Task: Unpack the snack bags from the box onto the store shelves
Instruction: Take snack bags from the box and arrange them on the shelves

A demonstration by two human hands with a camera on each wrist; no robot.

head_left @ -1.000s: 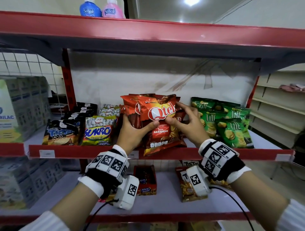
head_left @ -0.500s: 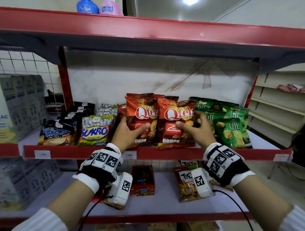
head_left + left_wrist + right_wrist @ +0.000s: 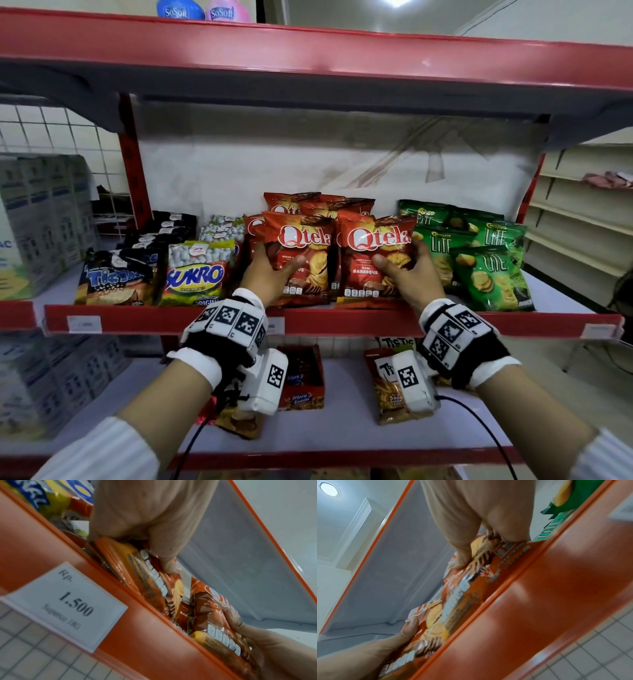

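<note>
Shelf lip (image 3: 342, 322) hides both Qtela bags' (image 3: 301, 257) bottoms.

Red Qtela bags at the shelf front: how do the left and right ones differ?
The left red Qtela bag is held by the left hand and borders the yellow Sukro bag; the right red Qtela bag is held by the right hand and borders the green Lite bags. Both stand upright.

Hands (image 3: 270, 270) parted, setting Qtela bags (image 3: 373, 257) side by side.
</note>
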